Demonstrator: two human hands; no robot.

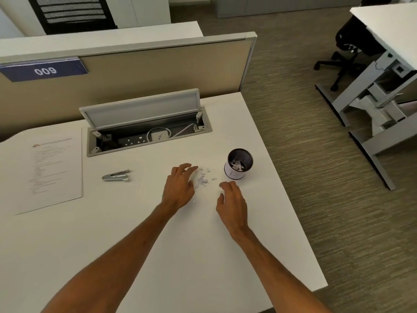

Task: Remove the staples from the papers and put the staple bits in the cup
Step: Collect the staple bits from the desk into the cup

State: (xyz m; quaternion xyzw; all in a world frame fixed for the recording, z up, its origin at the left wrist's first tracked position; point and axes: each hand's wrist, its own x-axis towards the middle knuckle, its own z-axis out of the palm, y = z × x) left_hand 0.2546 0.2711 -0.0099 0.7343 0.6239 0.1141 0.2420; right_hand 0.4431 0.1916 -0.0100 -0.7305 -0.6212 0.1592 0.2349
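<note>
Nearest, two bare forearms are stretched across the smooth white desk [203, 256]; the left hand [178, 188] is spread flat with fingers loosely apart, the right hand [232, 202] is half curled with fingertips down, and nothing can be seen gripped in either. Between them, a scatter of small pale bits [204, 178] (staple pieces and paper flecks, too fine to separate) lies on the desk; the gathering step is judged to be in hand, and a careful sweep into a pinch is called for next, since the bits are tiny and light. Just beyond the right hand, the round black mesh cup [239, 163] stands upright, already part filled; farther left, a metal staple remover [116, 176] and the flat printed papers [52, 168] lie apart.
</note>
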